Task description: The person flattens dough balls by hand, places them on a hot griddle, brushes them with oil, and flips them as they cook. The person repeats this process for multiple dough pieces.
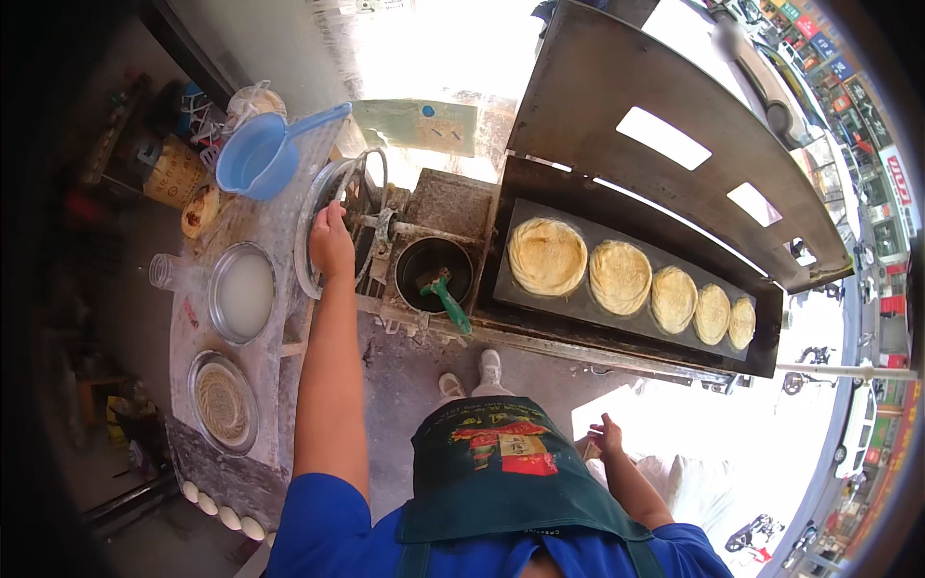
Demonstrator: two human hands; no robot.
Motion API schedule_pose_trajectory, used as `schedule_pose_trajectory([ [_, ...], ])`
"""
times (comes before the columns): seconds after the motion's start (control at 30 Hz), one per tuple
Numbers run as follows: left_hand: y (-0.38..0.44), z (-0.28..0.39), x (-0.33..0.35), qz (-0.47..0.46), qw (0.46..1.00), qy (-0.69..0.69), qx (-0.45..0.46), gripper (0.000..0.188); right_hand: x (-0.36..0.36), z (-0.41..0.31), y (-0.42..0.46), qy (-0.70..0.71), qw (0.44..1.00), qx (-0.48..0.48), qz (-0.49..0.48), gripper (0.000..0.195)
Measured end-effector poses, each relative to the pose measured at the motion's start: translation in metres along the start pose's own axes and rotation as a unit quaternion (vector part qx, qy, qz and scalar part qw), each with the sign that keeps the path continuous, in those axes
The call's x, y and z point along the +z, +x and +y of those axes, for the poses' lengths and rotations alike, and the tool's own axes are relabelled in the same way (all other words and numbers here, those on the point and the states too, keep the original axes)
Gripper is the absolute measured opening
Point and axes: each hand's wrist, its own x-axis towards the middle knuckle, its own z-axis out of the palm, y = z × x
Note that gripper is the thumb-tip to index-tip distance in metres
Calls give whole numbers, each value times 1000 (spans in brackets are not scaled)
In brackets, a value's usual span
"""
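My left hand (332, 242) reaches over a large round metal basin (302, 253) left of the griddle oven. Its fingertips are beside a bent hose or handle (359, 166); whether they grip anything is hidden. My right hand (607, 437) hangs in the air beside my dark green apron (498, 506), its fingers partly spread, and no held thing shows. In front of me several round flatbreads with twisted rims (548, 256) lie in a row on the dark plate (506, 285) of the oven. A green-handled brush (448, 303) rests in a round black pot (406, 253).
The oven's hinged metal lid (578, 79) stands raised. On the worktable (278, 325) at left are a blue dipper (256, 159), a bowl of whitish liquid (246, 289), a dish with a patterned round of seeds or dough (220, 404) and a jar (173, 272). Dough balls (230, 517) line its near edge.
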Motion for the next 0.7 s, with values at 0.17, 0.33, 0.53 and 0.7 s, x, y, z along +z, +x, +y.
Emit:
schedule_pose_trajectory([
  [0.17, -28, -83, -2, -51, 978, -202, -23, 36, 38, -22, 11, -185, 978, -55, -81, 41],
  [0.33, -49, -95, -10, -109, 958, -254, -69, 44, 76, -19, 14, -236, 960, -53, -139, 39],
  [0.53, -46, -96, -14, -153, 957, -215, -123, 51, 83, -31, 32, -342, 920, -47, -185, 38],
  [0.7, -64, -111, -15, -140, 952, -229, -148, 53, 91, -43, 37, -370, 911, -45, -175, 36],
])
